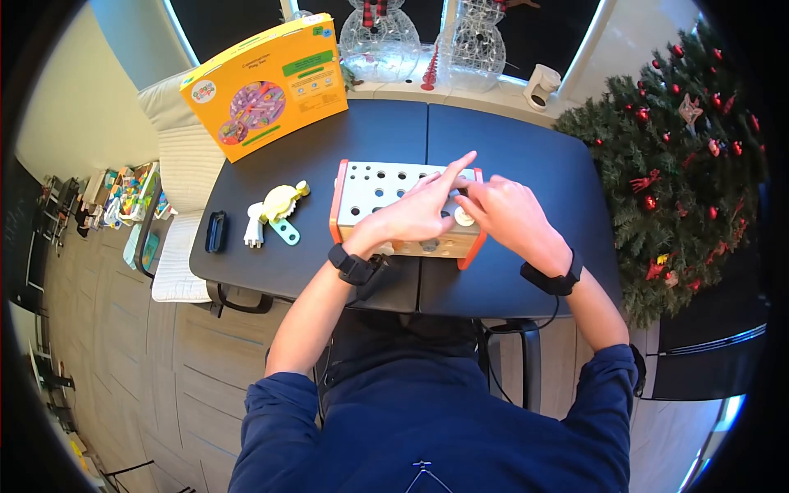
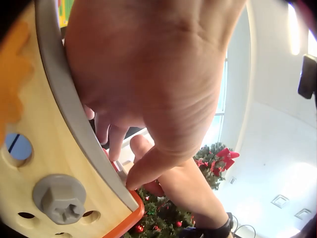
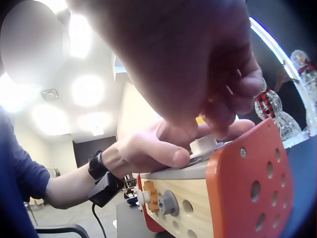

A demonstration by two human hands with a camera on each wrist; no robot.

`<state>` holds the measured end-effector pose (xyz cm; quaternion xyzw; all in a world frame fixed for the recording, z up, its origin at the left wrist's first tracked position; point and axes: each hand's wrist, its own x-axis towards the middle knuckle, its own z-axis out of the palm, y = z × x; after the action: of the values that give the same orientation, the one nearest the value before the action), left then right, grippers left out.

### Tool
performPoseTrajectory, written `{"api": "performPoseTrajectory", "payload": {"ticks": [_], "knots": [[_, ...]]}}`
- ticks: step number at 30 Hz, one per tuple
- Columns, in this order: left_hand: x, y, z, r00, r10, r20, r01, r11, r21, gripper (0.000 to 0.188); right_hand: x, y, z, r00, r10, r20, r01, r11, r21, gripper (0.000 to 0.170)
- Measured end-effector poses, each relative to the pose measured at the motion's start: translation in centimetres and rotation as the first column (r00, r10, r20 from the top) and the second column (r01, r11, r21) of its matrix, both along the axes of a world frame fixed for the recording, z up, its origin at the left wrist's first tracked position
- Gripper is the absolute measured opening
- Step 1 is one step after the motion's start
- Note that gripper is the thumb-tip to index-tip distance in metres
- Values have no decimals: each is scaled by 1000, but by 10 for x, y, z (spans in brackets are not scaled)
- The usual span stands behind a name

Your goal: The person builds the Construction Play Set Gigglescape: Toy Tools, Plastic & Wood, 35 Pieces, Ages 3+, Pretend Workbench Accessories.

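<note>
A wooden toy workbench (image 1: 366, 195) has a grey top full of round holes and red end panels. My left hand (image 1: 415, 212) lies over its right half, fingers stretched out, thumb at the top's front edge. A white round knob (image 1: 464, 216) sits on top near the right end, beside that thumb. Above the knob, my right hand (image 1: 514, 218) has its fingers bent downward, close to the left fingers; whether they pinch anything I cannot tell. On the front face are a grey hex bolt (image 3: 168, 203) and an orange gear (image 3: 150, 197).
Left on the black table (image 1: 320, 271) lie a yellow toy piece (image 1: 281, 201), a white piece (image 1: 254, 226), a teal strip with holes (image 1: 285, 231) and a dark blue tray (image 1: 216, 232). A yellow box (image 1: 304, 107) stands behind them. A decorated tree (image 1: 674, 172) borders the right side.
</note>
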<state>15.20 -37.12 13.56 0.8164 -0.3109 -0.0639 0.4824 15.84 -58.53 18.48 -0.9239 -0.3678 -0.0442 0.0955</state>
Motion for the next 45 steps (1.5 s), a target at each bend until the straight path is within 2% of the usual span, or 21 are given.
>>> {"api": "performPoseTrajectory", "payload": {"ticks": [1,4,7,10,13,15,16,18,19,22,24,25,27,28,31,37,40,42,43,45], "knots": [[-1,2,3,1000,-4,-27,4,1000,-17,111,0,-3,0,998,52,25,-55,988,142,16],[-3,3,10,997,-14,-82,11,999,-43,113,-3,-6,2,928,308,-209,-207,894,398,10],[-2,1,8,997,-9,-74,8,1000,-17,114,2,-6,-2,871,313,-378,-170,915,365,9],[-5,-1,12,997,24,-67,-23,999,24,114,5,-7,-1,893,254,-372,-125,933,337,11],[-8,-8,16,997,71,-38,-68,993,92,114,6,-3,-15,961,182,-206,-113,945,308,14],[-8,-12,17,996,94,-2,-92,980,176,115,5,0,-27,990,130,-51,-115,965,236,19],[-6,-12,13,995,92,33,-96,983,159,113,5,2,-29,994,108,29,-112,974,199,22],[-2,-11,0,991,91,99,-103,987,122,111,5,8,-26,996,46,72,-51,997,60,26],[-4,-11,0,993,93,75,-100,989,109,109,4,10,-23,995,17,98,-17,1000,-7,28],[-2,-6,1,997,60,48,-62,997,43,104,1,9,-10,984,46,173,-25,992,-124,30],[6,0,-11,997,-2,79,5,999,-40,98,3,6,-6,995,-17,100,39,974,-225,26],[6,0,-10,995,19,97,-20,1000,6,95,4,3,-4,997,-53,64,69,958,-278,24],[3,-3,-10,989,58,133,-70,993,93,91,1,-4,1,998,55,33,-54,998,-25,17],[1,-5,-9,988,71,137,-84,993,89,84,-1,-6,3,993,111,25,-113,988,104,15],[-5,-10,-3,982,90,168,-103,992,74,70,-4,-7,8,916,356,-187,-287,905,315,12],[-3,-13,-5,966,89,244,-106,993,60,66,9,-10,-1,872,335,-358,-239,928,286,13],[-2,-13,-8,972,83,220,-106,990,92,71,9,-9,-3,916,291,-277,-231,946,229,15],[1,-11,-5,986,67,151,-93,981,172,80,9,-5,-18,942,310,-128,-271,928,257,16],[1,-11,-5,984,68,167,-95,982,160,82,10,-3,-23,947,318,-51,-294,917,269,17],[0,-11,-6,977,71,199,-100,986,137,87,10,-4,-23,932,316,176,-333,940,73,18]]}}
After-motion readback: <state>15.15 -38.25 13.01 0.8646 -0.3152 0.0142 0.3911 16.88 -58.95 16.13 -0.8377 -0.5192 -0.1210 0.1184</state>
